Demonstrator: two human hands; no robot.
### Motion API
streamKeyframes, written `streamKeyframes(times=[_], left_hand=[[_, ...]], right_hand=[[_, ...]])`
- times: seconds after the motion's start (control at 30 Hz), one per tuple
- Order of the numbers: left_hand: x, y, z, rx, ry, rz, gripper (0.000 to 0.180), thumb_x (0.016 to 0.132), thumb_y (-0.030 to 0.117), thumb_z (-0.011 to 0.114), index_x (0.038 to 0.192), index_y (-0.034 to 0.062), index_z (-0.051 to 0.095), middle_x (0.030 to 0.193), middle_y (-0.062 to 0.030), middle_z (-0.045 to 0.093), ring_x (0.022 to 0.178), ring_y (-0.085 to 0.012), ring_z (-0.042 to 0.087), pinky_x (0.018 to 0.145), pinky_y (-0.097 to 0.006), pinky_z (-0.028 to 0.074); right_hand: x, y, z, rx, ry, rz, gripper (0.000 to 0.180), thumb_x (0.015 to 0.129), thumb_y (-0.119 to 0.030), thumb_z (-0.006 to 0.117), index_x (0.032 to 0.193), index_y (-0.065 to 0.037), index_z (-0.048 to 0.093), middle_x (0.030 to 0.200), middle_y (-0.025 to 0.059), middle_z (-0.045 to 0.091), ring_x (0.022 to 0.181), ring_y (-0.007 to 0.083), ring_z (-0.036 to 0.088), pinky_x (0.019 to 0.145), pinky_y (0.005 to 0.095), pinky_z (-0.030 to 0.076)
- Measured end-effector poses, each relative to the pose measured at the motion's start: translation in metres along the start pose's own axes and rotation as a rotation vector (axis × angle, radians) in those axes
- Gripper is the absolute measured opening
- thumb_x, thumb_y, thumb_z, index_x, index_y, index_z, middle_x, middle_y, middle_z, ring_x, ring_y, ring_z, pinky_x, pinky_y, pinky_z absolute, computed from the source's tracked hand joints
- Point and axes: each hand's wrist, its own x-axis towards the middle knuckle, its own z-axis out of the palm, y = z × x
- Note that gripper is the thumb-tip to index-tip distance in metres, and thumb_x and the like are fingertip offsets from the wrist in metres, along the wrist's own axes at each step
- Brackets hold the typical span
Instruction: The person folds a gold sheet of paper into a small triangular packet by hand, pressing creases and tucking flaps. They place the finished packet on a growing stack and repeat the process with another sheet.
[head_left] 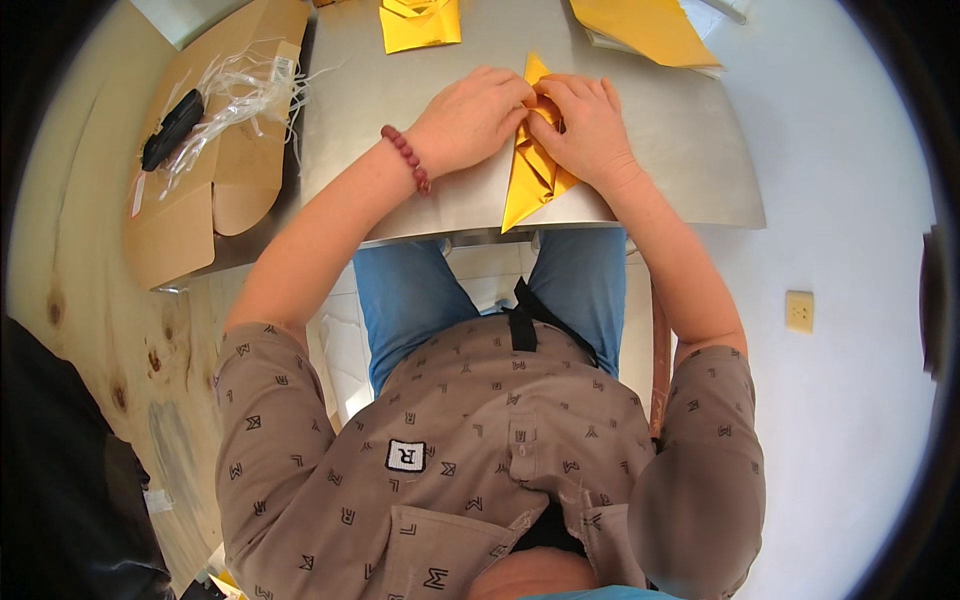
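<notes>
A: What's in your hands, by its make?

B: One gold paper, shiny and creased, folded to a long shape with two pointed ends. It lies toward the tabletop's near edge, its lower tip reaching that edge. The tabletop is smooth grey metal.

A: And your fingers?

B: Your left hand has its fingers bent and closed on the paper's left side; your right hand pinches its upper part, thumb and forefinger nearly meeting your left fingertips. One bracelet of round, dark red beads circles your left wrist.

A: Count the rest?

B: One gold fold at the far edge, and a stack of yellow sheets by the far right corner; you can't count them from here. Beside the left edge, one brown carton bears clear, crinkled strips, too tangled to number, and one black object.
</notes>
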Motion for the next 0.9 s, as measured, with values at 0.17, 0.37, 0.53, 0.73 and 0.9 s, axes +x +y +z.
streamKeyframes(times=[0.17, 0.37, 0.53, 0.73, 0.9], left_hand=[[0.010, -0.016, 0.009, 0.099, -0.106, 0.051, 0.020, 0.098, 0.021, 0.065, 0.112, 0.0066, 0.063, 0.117, -0.0098, 0.066, 0.114, -0.0325, 0.059, 0.100, -0.042, 0.048], [0.005, -0.018, 0.007, 0.124, -0.171, 0.022, 0.031, 0.096, 0.033, 0.068, 0.117, 0.0099, 0.065, 0.122, -0.0073, 0.064, 0.119, -0.0299, 0.056, 0.103, -0.041, 0.044], [0.006, -0.022, 0.008, 0.156, -0.156, 0.057, 0.048, 0.096, 0.043, 0.067, 0.134, 0.0137, 0.065, 0.133, -0.0046, 0.063, 0.130, -0.0261, 0.052, 0.109, -0.041, 0.040], [0.006, -0.026, 0.008, 0.196, -0.194, 0.069, 0.057, 0.095, 0.042, 0.070, 0.143, 0.0134, 0.060, 0.150, -0.0061, 0.056, 0.142, -0.0297, 0.045, 0.117, -0.044, 0.034], [0.008, -0.028, 0.008, 0.164, -0.227, 0.036, 0.057, 0.096, 0.045, 0.068, 0.143, 0.0134, 0.060, 0.155, -0.0023, 0.053, 0.147, -0.0296, 0.041, 0.120, -0.046, 0.030]], right_hand=[[-0.006, -0.001, -0.005, -0.027, -0.045, 0.017, 0.042, 0.094, -0.037, 0.063, 0.129, -0.013, 0.065, 0.136, 0.0049, 0.065, 0.134, 0.0292, 0.053, 0.120, 0.0644, 0.023], [-0.016, 0.000, -0.011, -0.118, -0.144, 0.010, 0.055, 0.099, -0.043, 0.055, 0.143, -0.011, 0.057, 0.154, 0.0074, 0.054, 0.146, 0.0348, 0.042, 0.119, 0.0695, 0.018], [-0.020, -0.002, -0.014, -0.128, -0.199, 0.022, 0.062, 0.101, -0.045, 0.050, 0.151, -0.008, 0.049, 0.160, 0.0102, 0.047, 0.151, 0.0364, 0.036, 0.120, 0.0703, 0.016], [-0.023, -0.003, -0.020, -0.103, -0.238, 0.045, 0.065, 0.102, -0.046, 0.049, 0.154, -0.008, 0.046, 0.162, 0.0121, 0.044, 0.153, 0.0372, 0.033, 0.121, 0.0700, 0.014], [-0.024, -0.005, -0.022, -0.125, -0.252, 0.043, 0.067, 0.103, -0.049, 0.046, 0.157, -0.009, 0.043, 0.164, 0.0117, 0.041, 0.154, 0.0363, 0.031, 0.123, 0.0669, 0.012]])
